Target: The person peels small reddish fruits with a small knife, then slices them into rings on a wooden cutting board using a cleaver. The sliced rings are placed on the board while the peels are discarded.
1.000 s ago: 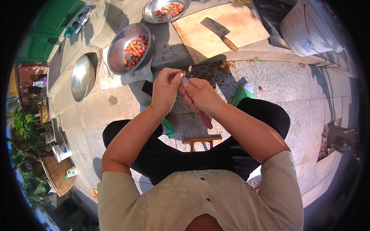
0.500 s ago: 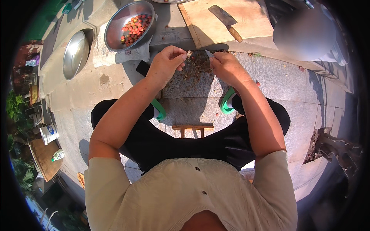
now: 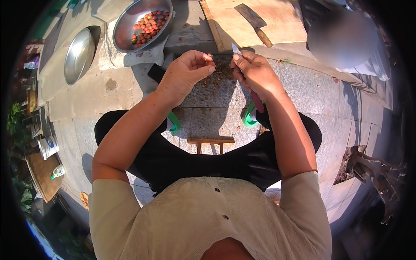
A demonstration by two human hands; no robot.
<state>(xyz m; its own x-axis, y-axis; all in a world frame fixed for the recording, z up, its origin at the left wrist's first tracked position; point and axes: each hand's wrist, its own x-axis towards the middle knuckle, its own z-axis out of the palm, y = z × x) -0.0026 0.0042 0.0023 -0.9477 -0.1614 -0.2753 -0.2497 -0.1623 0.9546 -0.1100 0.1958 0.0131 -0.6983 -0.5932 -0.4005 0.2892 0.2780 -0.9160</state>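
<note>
My left hand (image 3: 184, 74) is closed in a pinch, with a small round red fruit (image 3: 210, 63) at its fingertips. Across a narrow gap, my right hand (image 3: 258, 74) grips a small knife (image 3: 235, 49). Its short blade points up and away from me past my thumb, and the reddish handle sticks out below the palm. Beyond my left hand, a large metal bowl (image 3: 122, 30) holds a heap of similar red fruits (image 3: 151, 27). Dark scraps (image 3: 219, 80) litter the ground beneath my hands.
A wooden board (image 3: 229, 32) with a cleaver (image 3: 253, 19) lies on the ledge ahead. An empty metal basin (image 3: 79, 58) stands at left, and a dark flat object (image 3: 156, 73) lies by my left wrist. A low wooden stool (image 3: 210, 141) sits between my legs.
My right hand has turned, so the knife blade points more upward and its handle now shows. The red fruit has come into sight at my left fingertips. The view has shifted slightly.
</note>
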